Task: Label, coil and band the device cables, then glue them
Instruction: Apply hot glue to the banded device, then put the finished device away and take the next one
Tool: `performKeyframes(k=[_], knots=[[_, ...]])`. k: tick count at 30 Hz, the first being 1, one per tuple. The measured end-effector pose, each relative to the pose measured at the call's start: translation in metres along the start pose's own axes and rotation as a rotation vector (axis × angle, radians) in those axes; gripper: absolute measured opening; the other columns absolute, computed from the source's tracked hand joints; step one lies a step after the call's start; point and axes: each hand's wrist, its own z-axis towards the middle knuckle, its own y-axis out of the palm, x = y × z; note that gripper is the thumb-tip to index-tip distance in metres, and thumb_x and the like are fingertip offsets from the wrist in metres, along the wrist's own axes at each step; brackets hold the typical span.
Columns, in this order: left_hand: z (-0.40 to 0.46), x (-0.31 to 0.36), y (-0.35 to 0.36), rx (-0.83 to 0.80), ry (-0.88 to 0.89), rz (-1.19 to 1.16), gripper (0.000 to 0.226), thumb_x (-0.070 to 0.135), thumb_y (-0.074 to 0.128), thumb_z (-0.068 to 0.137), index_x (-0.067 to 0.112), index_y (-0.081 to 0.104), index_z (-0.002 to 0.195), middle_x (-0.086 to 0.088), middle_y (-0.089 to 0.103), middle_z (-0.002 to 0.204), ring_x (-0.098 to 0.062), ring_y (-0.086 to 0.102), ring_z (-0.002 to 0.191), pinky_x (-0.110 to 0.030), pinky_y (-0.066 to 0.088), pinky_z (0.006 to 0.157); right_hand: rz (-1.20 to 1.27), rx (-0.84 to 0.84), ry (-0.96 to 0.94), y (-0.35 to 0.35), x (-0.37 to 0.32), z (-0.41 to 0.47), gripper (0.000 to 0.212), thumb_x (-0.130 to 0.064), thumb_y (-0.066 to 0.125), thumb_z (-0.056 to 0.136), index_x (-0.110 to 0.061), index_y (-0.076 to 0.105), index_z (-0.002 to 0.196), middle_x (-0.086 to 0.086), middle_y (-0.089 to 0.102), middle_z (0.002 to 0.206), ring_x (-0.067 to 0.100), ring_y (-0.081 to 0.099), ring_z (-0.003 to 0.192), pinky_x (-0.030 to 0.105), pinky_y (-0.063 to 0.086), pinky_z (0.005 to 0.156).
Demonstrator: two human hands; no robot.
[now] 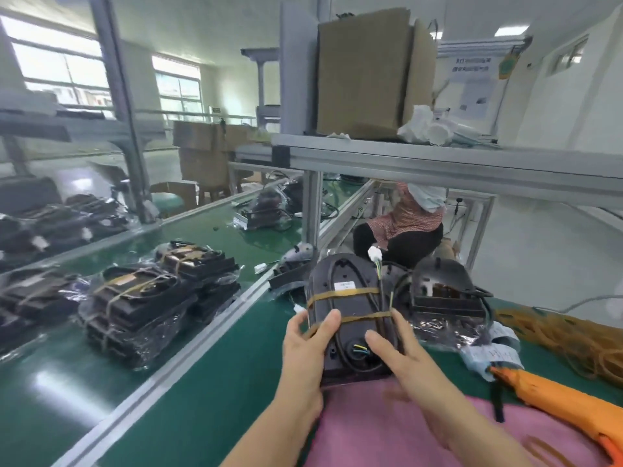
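Black device [350,318] — oval-backed housing, held upright at the near edge of the green bench [209,382], its lower end against a pink garment [404,433]. A small white label [344,285] sits on the upper back. Two tan rubber bands [344,292] cross the housing, one below the label, one lower down at finger level. A black cable [377,308] is tucked under both bands along the right side; its white connector [374,255] stands above the top edge on coloured wires.

Left hand [303,345] — grips the device's left edge, thumb lying across the back on the lower band, fingers wrapped behind the housing.

Right hand [401,348] — grips the right edge, thumb pressed on the lower back near the coloured wire ends, fingers curled round the side.

Second black device [445,288] — lies on clear plastic wrap just right of the held one, unbanded.

Loose rubber bands [580,338] — a tan heap at the far right of the bench.

Orange tool [566,402] — lower right, beside the pink garment.

Banded, bagged devices [135,298] — stacked in rows on the conveyor to the left.

Cardboard box [364,75] — on the overhead shelf.
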Motion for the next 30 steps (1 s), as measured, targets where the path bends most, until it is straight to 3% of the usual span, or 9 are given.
performKeyframes(k=[2, 5, 7, 9, 13, 16, 18, 26, 30], knots=[[0.005, 0.014, -0.016, 0.083, 0.046, -0.001, 0.068, 0.034, 0.081, 0.064, 0.023, 0.049, 0.123, -0.004, 0.075, 0.098, -0.025, 0.074, 0.083, -0.035, 0.059, 0.063, -0.006, -0.024, 0.001, 0.024, -0.004, 0.015, 0.065, -0.045, 0.062, 0.088, -0.044, 0.031, 0.145, -0.018, 0.06, 0.127, 0.009, 0.057, 0.117, 0.043, 0.046, 0.103], [0.011, 0.038, -0.04, 0.213, 0.146, 0.036, 0.058, 0.034, 0.077, 0.078, 0.025, 0.046, 0.127, -0.007, 0.069, 0.111, -0.025, 0.071, 0.094, -0.044, 0.058, 0.082, 0.033, -0.122, 0.014, 0.063, -0.019, 0.043, 0.054, -0.036, 0.058, 0.094, -0.04, 0.038, 0.143, -0.013, 0.072, 0.099, 0.007, 0.066, 0.078, 0.026, 0.055, 0.063], [0.017, 0.058, -0.058, 0.314, 0.224, 0.037, 0.052, 0.031, 0.072, 0.084, 0.021, 0.047, 0.129, -0.006, 0.066, 0.118, -0.025, 0.067, 0.104, -0.049, 0.051, 0.095, 0.005, -0.214, 0.005, 0.092, -0.032, 0.063, 0.054, -0.036, 0.056, 0.095, -0.038, 0.037, 0.145, -0.006, 0.069, 0.108, 0.006, 0.064, 0.07, 0.021, 0.05, 0.052], [0.025, 0.081, -0.077, 0.388, 0.291, 0.006, 0.042, 0.026, 0.069, 0.088, 0.015, 0.052, 0.124, -0.01, 0.068, 0.114, -0.029, 0.067, 0.103, -0.052, 0.051, 0.095, 0.002, -0.303, -0.01, 0.125, -0.047, 0.081, 0.051, -0.037, 0.054, 0.096, -0.036, 0.037, 0.144, -0.002, 0.064, 0.12, 0.008, 0.063, 0.073, 0.02, 0.048, 0.05], [0.046, 0.127, -0.113, 0.521, 0.359, -0.007, 0.016, 0.027, 0.067, 0.09, 0.029, 0.052, 0.094, -0.005, 0.07, 0.098, -0.017, 0.072, 0.082, -0.039, 0.059, 0.073, -0.001, -0.307, -0.101, 0.19, -0.072, 0.107, 0.038, -0.043, 0.055, 0.095, -0.025, 0.044, 0.127, -0.002, 0.055, 0.118, 0.017, 0.06, 0.094, 0.028, 0.053, 0.061], [0.074, 0.155, -0.132, 0.582, 0.341, 0.011, 0.022, 0.03, 0.06, 0.095, 0.015, 0.054, 0.111, -0.013, 0.067, 0.109, -0.031, 0.065, 0.101, -0.053, 0.052, 0.093, -0.024, -0.267, -0.16, 0.226, -0.081, 0.129, 0.045, -0.046, 0.054, 0.094, -0.02, 0.045, 0.13, 0.0, 0.051, 0.124, 0.019, 0.056, 0.109, 0.038, 0.05, 0.093], [0.093, 0.166, -0.141, 0.616, 0.296, 0.036, 0.035, 0.032, 0.054, 0.098, 0.007, 0.052, 0.123, -0.018, 0.063, 0.119, -0.037, 0.06, 0.109, -0.056, 0.048, 0.097, -0.027, -0.27, -0.16, 0.241, -0.084, 0.143, 0.048, -0.045, 0.051, 0.096, -0.019, 0.043, 0.137, 0.003, 0.049, 0.134, 0.02, 0.051, 0.119, 0.044, 0.044, 0.104], [0.135, 0.161, -0.15, 0.858, 0.068, 0.666, 0.055, 0.037, 0.028, 0.102, 0.0, 0.03, 0.142, -0.022, 0.034, 0.15, -0.035, 0.02, 0.141, -0.047, 0.015, 0.113, -0.248, -0.295, -0.229, 0.258, -0.078, 0.172, 0.051, -0.037, 0.032, 0.105, -0.011, 0.03, 0.149, 0.006, 0.027, 0.156, 0.02, 0.029, 0.142, 0.034, 0.022, 0.116], [0.142, 0.158, -0.15, 0.932, 0.074, 0.933, 0.053, 0.031, 0.026, 0.104, 0.01, 0.017, 0.152, -0.008, 0.012, 0.162, -0.029, 0.012, 0.146, -0.048, 0.007, 0.116, -0.365, -0.35, -0.271, 0.247, -0.077, 0.176, 0.055, -0.039, 0.029, 0.105, -0.015, 0.021, 0.153, 0.003, 0.017, 0.16, 0.017, 0.017, 0.147, 0.032, 0.013, 0.118]])
